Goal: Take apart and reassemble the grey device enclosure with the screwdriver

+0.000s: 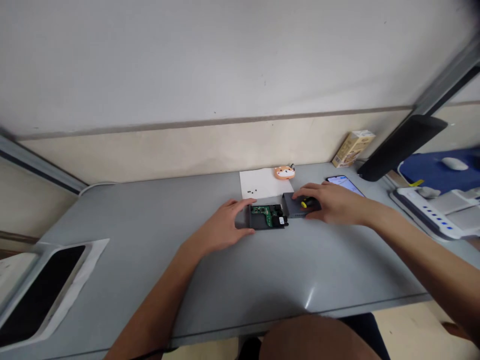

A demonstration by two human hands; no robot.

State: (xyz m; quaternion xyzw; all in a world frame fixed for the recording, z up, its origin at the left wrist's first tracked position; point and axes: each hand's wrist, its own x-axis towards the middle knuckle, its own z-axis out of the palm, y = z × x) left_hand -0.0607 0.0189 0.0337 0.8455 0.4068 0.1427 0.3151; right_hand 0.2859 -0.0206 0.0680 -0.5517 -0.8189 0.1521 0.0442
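A dark tray with a green circuit board (268,216) lies on the grey desk, its left end between the thumb and fingers of my left hand (227,225). Directly to the right of it is a dark grey case (289,205), gripped by my right hand (330,202) with fingers along its far and near edges. The tray's right end is close to the case; whether they touch I cannot tell. A black-and-yellow tool handle (305,203), perhaps a screwdriver, is tucked under my right palm, most of it hidden.
Several tiny dark screws (252,191) lie on a white paper (262,181) behind the tray. An orange animal-faced case (285,173) rests at its corner. Further right are a phone (347,184), a carton (352,148), a black cylinder (403,147) and a white power strip (431,212). A tablet (45,290) lies left.
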